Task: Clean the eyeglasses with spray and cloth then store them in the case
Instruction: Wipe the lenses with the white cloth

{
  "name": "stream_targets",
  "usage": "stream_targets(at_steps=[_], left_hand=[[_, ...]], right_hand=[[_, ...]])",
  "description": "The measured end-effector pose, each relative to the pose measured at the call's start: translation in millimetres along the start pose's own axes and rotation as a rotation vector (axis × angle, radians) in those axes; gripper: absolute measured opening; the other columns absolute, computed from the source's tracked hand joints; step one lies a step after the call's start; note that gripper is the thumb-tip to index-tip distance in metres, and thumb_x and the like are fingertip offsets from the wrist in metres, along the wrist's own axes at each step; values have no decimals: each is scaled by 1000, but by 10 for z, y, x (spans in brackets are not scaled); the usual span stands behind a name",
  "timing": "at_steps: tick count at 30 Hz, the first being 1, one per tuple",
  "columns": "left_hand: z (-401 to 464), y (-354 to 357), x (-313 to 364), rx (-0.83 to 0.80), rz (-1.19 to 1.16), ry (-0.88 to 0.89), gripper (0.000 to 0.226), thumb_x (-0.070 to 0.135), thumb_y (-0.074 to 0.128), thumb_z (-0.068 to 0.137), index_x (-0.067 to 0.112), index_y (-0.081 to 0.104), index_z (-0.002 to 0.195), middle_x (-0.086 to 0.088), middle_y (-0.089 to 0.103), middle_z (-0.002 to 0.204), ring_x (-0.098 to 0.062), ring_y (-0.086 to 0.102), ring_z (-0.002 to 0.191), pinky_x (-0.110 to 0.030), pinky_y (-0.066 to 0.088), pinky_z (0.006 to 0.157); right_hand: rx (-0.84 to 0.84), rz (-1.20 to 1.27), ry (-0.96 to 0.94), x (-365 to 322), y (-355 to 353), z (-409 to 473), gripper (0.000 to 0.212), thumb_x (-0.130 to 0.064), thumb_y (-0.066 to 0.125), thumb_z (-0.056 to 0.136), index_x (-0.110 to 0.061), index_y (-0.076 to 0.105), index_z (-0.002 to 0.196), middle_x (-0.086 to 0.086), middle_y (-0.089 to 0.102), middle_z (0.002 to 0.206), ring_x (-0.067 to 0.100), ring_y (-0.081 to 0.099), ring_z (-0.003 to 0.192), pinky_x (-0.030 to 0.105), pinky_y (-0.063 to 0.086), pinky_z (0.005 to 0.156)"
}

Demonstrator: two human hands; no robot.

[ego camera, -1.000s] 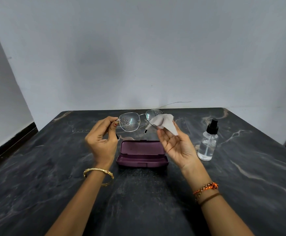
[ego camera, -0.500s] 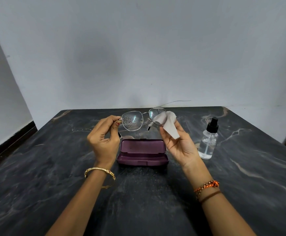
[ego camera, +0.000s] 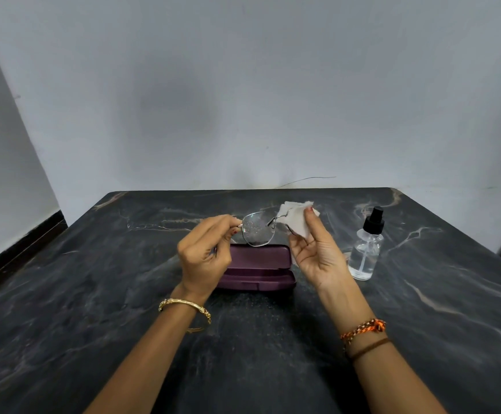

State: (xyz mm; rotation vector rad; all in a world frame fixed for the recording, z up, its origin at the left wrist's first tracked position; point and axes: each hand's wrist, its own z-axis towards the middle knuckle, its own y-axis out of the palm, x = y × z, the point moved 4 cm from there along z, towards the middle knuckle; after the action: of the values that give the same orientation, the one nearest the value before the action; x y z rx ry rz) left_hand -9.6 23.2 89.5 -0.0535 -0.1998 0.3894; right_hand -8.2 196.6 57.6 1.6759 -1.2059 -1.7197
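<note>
Thin metal-framed eyeglasses (ego camera: pixel 256 230) hang in the air above the case, their left lens speckled with droplets. My left hand (ego camera: pixel 204 255) pinches the frame at its left hinge. My right hand (ego camera: pixel 317 249) holds a white cloth (ego camera: pixel 298 218) folded over the right lens, which is hidden under it. The purple case (ego camera: pixel 258 264) lies on the dark table directly below the glasses; I cannot tell whether its lid is fully closed. A clear spray bottle (ego camera: pixel 365 249) with a black nozzle stands to the right of my right hand.
The dark marbled table (ego camera: pixel 94 294) runs back to a grey wall. A thin wire (ego camera: pixel 309 179) shows at the table's far edge. The table's right edge drops off near the bottle's side.
The cloth has closed over the right lens, which showed before. The glasses have turned so the left lens faces me more.
</note>
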Motion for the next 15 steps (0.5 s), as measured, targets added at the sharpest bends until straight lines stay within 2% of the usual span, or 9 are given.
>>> stream_targets(at_steps=[5, 10, 15], left_hand=[[-36, 22, -1, -18, -27, -6, 11, -13, 59, 74, -10, 66, 81, -17, 68, 72, -10, 60, 74, -9, 50, 74], [-55, 52, -1, -41, -21, -30, 12, -16, 62, 72, -9, 67, 80, -12, 66, 73, -9, 59, 73, -8, 48, 74], [-41, 61, -38, -59, -107, -153, 12, -9, 62, 75, -5, 66, 86, -5, 62, 81, -5, 58, 76, -8, 49, 72]], right_hand=[[-18, -14, 0, 8, 33, 13, 6, -12, 58, 86, -6, 59, 84, 4, 72, 60, 12, 70, 56, 20, 55, 48], [-93, -33, -2, -6, 59, 13, 6, -9, 53, 88, -6, 58, 87, 4, 73, 63, 13, 71, 61, 26, 59, 55], [-106, -20, -52, -64, 70, 14, 7, -5, 50, 89, -7, 57, 86, 2, 72, 63, 12, 70, 61, 28, 58, 60]])
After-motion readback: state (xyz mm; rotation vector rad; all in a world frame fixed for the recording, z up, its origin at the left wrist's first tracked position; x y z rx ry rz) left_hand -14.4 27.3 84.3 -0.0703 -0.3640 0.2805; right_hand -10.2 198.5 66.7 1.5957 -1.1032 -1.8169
